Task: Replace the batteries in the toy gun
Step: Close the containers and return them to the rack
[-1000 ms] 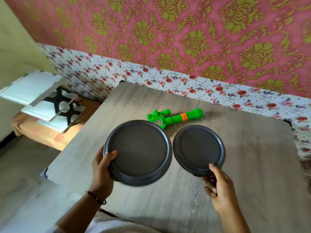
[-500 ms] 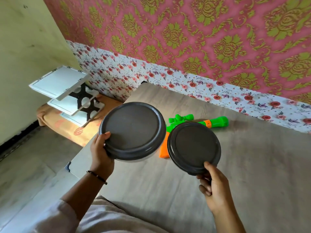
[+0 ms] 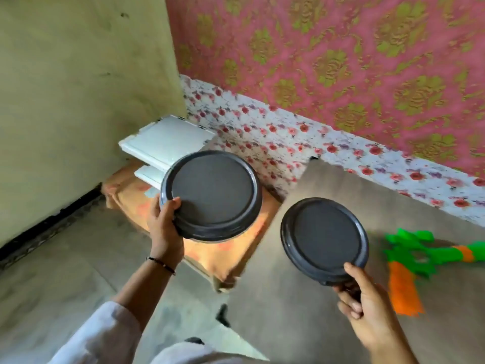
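A green and orange toy gun (image 3: 430, 254) lies on the grey wooden table (image 3: 301, 311) at the right edge of view, partly cut off. My left hand (image 3: 165, 224) grips the near rim of a large dark grey round container (image 3: 212, 195), held in the air left of the table, above the floor. My right hand (image 3: 367, 308) holds a smaller dark grey round lid (image 3: 324, 236) by its lower rim, tilted, above the table's left part. No batteries are visible.
An orange cloth-covered low stand (image 3: 231, 256) with white panels (image 3: 168, 140) sits on the floor beside the table's left edge. A yellow wall rises on the left, patterned pink and floral wallpaper behind the table. Grey floor lies at lower left.
My view has swung left. Both hands have carried the container and the lid leftward, away from the toy gun, which now sits at the far right. The container is now off the table's side.
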